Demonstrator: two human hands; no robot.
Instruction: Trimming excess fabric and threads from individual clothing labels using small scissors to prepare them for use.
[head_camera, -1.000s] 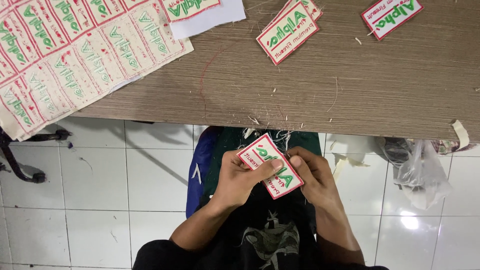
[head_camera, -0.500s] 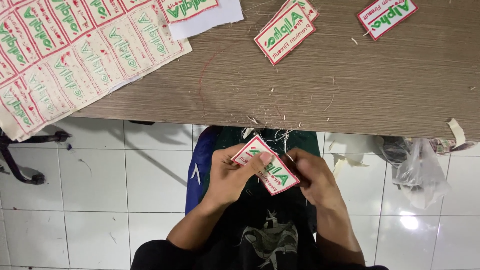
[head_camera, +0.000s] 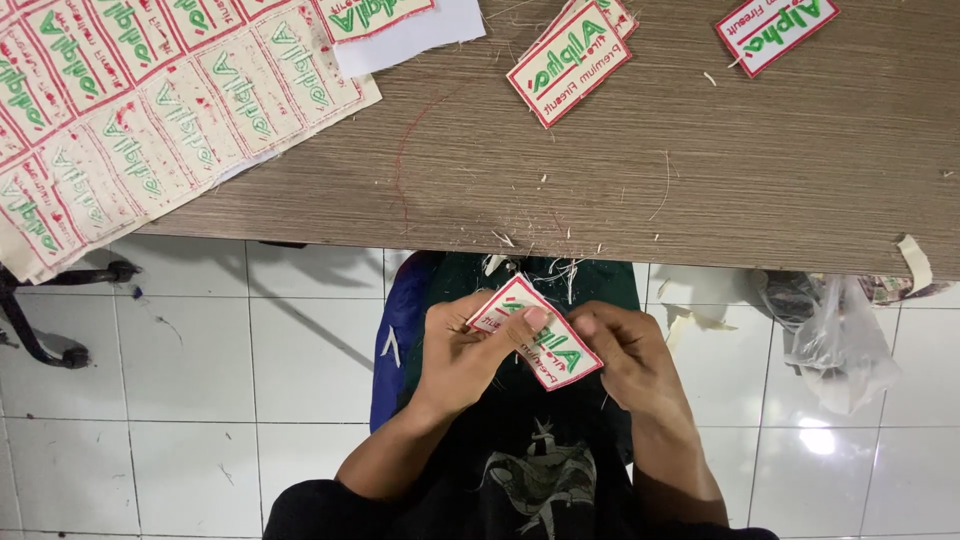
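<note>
Held below the tabletop near edge, over the lap: a white patch with red border and green lettering, gripped by left hand and right hand from either side. Lying on the tabletop: a sheet of uncut patches at the far left corner, loose patches toward the far edge.

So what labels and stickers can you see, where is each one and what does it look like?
Patch: held in both hands, left hand and right hand, below the table edge; rectangular, white, red border, green and red lettering.
Uncut sheet of patches: table's far left, overhanging the edge; cream cloth, rows of red-outlined rectangles.
Stacked patches: table top centre; same white, red and green.
Single patch: top right, cut off by the frame.
</note>
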